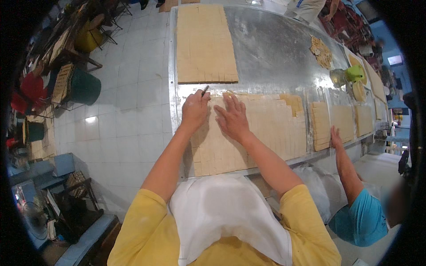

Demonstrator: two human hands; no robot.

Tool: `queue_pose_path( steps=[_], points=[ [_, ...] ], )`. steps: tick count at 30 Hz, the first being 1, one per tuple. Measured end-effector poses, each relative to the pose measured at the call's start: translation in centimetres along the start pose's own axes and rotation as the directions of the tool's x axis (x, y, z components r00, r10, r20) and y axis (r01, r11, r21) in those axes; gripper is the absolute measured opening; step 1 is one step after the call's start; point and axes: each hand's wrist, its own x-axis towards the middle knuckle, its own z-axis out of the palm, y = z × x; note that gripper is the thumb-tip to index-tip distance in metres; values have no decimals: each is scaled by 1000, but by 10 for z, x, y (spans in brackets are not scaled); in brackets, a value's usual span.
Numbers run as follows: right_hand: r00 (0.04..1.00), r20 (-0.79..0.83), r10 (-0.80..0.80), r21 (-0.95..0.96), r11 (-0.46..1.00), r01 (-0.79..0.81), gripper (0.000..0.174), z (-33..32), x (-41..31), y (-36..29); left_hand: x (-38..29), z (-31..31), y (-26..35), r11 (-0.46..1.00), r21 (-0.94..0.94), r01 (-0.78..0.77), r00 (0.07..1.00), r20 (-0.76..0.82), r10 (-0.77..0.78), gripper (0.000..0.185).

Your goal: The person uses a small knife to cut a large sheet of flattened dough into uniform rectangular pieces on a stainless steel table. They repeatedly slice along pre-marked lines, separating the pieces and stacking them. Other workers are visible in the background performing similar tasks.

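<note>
My left hand (196, 108) is closed around a small dark-handled tool (205, 90), its end pointing away from me; its exact kind is hard to tell. Beside it, my right hand (234, 118) lies with spread fingers on a wide layer of thin, pale, overlapping sheets (273, 139). Nothing is held in the right hand. A darker yellow piece (293, 103) shows at the layer's far right corner. Beyond my hands, a rectangular slab of similar sheets (206, 46) with slits along its near edge lies on the metal-topped table (266, 43).
Further right are more pale stacks (320, 126), a heap of broken flakes (321, 53) and a green container (354, 73). A co-worker in a blue shirt (359, 216) reaches onto the table. Dark green bins (85, 87) stand to the left on the tiled floor.
</note>
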Motion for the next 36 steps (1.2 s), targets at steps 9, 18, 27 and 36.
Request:
queue_pose_path(
  steps=[9,18,27,36],
  points=[
    [1000,-19,-11,-4,1000,11,41,8,-11,-2,-7,10,-2,999,-3,-39,998,-55,39,43],
    [998,58,2,-56,998,1,42,1,-33,-13,-31,17,-3,999,-28,25,999,-23,-25,43],
    [998,68,1,-63,998,3,41,-3,-54,-19,-51,6,3,998,-63,-6,1000,-19,5,41],
    [999,25,22,-48,999,-21,44,7,-86,-32,-75,14,8,995,-72,-72,993,92,78,38]
  ],
)
